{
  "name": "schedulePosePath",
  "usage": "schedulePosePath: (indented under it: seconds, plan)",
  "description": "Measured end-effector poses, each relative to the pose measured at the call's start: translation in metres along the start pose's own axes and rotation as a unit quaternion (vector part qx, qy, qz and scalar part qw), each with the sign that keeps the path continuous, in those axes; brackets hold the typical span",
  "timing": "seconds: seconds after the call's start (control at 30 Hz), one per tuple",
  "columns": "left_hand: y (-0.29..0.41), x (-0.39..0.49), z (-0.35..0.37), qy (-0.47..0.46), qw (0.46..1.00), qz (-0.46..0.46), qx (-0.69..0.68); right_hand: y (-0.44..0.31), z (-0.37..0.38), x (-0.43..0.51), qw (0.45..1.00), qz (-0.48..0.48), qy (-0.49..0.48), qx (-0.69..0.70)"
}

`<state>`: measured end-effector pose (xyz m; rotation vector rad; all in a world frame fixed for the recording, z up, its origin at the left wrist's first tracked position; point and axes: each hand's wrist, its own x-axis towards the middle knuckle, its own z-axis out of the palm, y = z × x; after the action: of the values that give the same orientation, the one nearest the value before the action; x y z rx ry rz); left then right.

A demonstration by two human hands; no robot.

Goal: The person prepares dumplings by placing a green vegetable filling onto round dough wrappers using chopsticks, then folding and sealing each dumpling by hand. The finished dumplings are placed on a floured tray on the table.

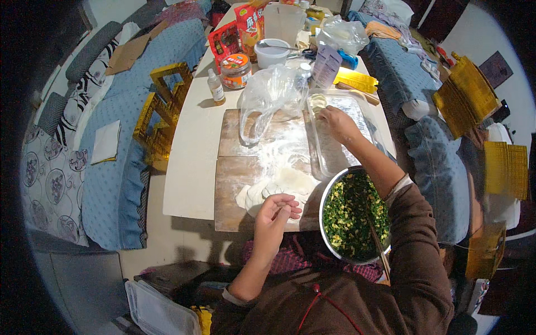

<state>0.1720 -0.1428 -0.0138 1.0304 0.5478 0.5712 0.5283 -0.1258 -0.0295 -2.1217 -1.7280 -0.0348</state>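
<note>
My right hand (337, 123) reaches over the far left corner of a clear plastic tray (341, 161) dusted with flour. Its fingers point down beside a short row of folded dumplings (317, 101); whether a dumpling is between the fingertips is hidden. My left hand (274, 215) hovers above the near edge of a floured wooden board (234, 167), fingers loosely curled and nothing visible in them. Under and beyond it lie overlapping round dough wrappers (289, 180). Close to my right forearm stands a metal bowl (323, 217) of chopped greens and egg filling (351, 209), with chopsticks (379, 247) leaning in it.
A crumpled clear plastic bag (272, 92) lies across the board's far end. Behind it stand a spray bottle (216, 88), an orange-lidded jar (236, 71), a white tub (272, 54) and red packets (250, 27). Blue-covered sofas (113, 146) and a yellow chair (161, 115) flank the table.
</note>
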Motion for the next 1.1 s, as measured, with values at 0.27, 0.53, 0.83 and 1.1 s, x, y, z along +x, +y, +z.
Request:
schedulePosePath:
  seconds: [0.27, 0.53, 0.83, 1.1]
  plan:
    - [-0.001, 0.001, -0.006, -0.001, 1.0, 0.008, 0.0, -0.007, 0.0, -0.005, 0.999, 0.017, -0.003, -0.037]
    - [0.005, -0.005, -0.004, 0.022, 1.0, -0.012, 0.003, -0.068, -0.031, -0.021, 0.995, -0.029, -0.033, 0.088]
    - [-0.029, -0.003, -0.009, 0.014, 0.997, -0.029, -0.068, -0.149, -0.047, -0.052, 0.933, -0.184, -0.3, 0.077]
    - [-0.026, -0.009, -0.012, 0.015, 0.997, -0.039, -0.07, -0.131, -0.024, -0.043, 0.938, -0.09, -0.315, 0.118]
